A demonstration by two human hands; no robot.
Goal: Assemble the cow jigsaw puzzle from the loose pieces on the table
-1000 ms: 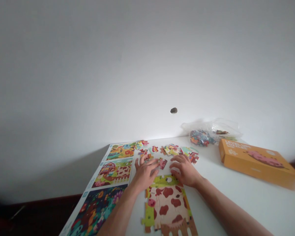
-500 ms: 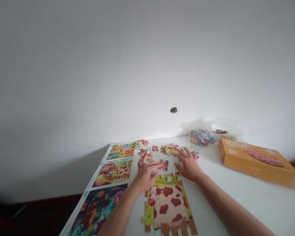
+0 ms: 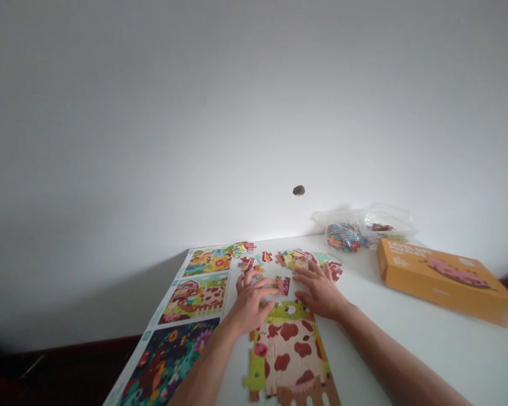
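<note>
A partly joined jigsaw puzzle [image 3: 294,349] with a spotted cow lies on the white table in front of me. Past its far left corner, my left hand [image 3: 253,299] rests with fingers spread, its fingertips at a loose pink-and-brown puzzle piece [image 3: 283,285]. My right hand [image 3: 322,288] is open over the table beyond the puzzle's far right corner, fingers stretched toward the loose pieces. Several loose puzzle pieces [image 3: 296,258] lie scattered beyond both hands. Whether my right fingertips touch any piece I cannot tell.
On the left lies a picture sheet [image 3: 197,296] with farm and night scenes. Clear plastic bags [image 3: 347,234] of pieces sit against the wall at the back right. An orange puzzle box [image 3: 440,276] is on the right. The white wall [image 3: 254,124] bounds the table's far side.
My right hand has shifted slightly left and nearer, toward the pink-and-brown piece, uncovering some loose pieces behind it. My left hand has barely moved.
</note>
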